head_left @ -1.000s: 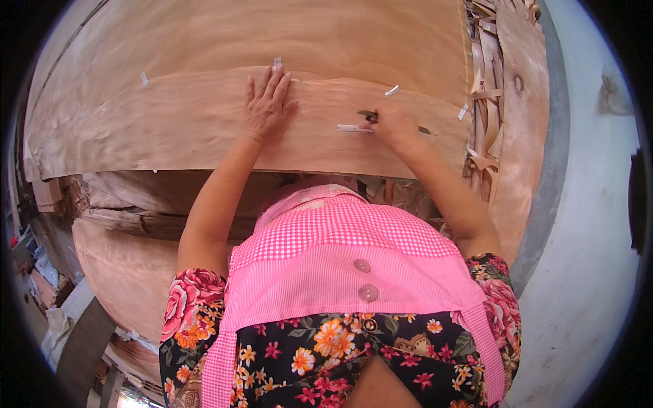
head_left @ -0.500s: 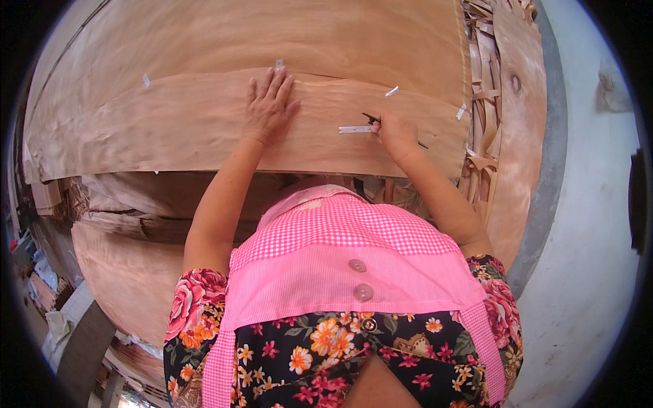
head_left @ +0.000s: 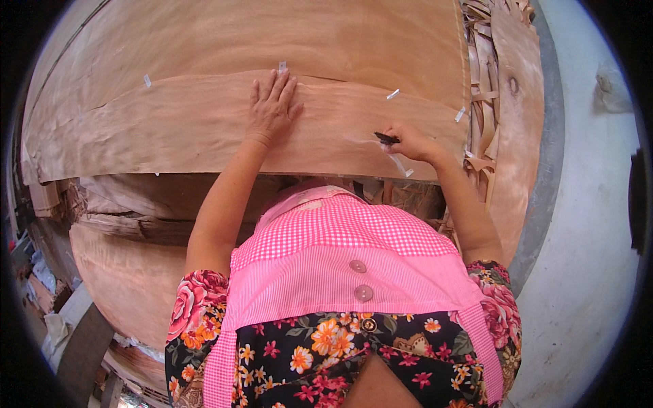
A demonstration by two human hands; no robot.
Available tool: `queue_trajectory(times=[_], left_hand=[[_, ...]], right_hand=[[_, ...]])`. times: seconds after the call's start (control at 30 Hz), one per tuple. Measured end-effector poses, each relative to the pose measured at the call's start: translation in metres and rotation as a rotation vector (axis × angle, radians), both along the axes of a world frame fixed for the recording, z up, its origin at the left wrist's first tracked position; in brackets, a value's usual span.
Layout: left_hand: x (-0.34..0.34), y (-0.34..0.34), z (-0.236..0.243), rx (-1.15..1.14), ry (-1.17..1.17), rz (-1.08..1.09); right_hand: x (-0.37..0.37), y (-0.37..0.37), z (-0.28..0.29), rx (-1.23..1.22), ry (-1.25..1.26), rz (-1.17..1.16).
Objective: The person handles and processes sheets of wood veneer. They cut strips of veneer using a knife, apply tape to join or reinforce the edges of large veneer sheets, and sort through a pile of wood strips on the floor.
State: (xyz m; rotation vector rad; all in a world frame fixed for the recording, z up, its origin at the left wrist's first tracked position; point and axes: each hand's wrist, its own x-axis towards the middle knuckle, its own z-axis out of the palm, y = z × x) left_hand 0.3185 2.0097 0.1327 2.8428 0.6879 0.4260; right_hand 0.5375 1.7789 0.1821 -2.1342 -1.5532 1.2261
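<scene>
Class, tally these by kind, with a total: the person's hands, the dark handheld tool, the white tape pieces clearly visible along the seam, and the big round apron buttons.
Hands: 2 (left hand, right hand)
Dark tool: 1
White tape pieces: 4
Apron buttons: 2
Total: 9

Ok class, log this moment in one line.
left hand: flat on wood sheet; right hand: holding dark tool; white strip: near right hand

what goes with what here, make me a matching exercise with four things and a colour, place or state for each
1. left hand
2. right hand
3. apron
4. veneer scraps

A. pink, partly checked
B. gripping a black tool
C. jumbled beside the veneer sheet's right edge
D. laid flat, fingers pointing away

Pairs: 1-D, 2-B, 3-A, 4-C
</scene>
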Motion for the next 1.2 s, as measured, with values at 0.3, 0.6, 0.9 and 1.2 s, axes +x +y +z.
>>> queue_trajectory(times=[0.3,0.6,0.9,1.2], left_hand=[[0.000,0.000,-0.005,-0.003,-0.039,0.004],[0.000,0.000,-0.010,0.048,-0.026,0.004],[-0.004,0.006,0.001,-0.143,-0.082,-0.039],[-0.002,0.006,-0.003,-0.294,-0.277,0.067]], right_hand=[[-0.036,0.042,0.048,-0.077,1.005,-0.598],[-0.075,0.146,0.037,0.150,0.938,-0.853],[-0.061,0.149,0.027,0.034,0.672,-0.722],[-0.072,0.152,0.003,-0.059,0.829,-1.069]])
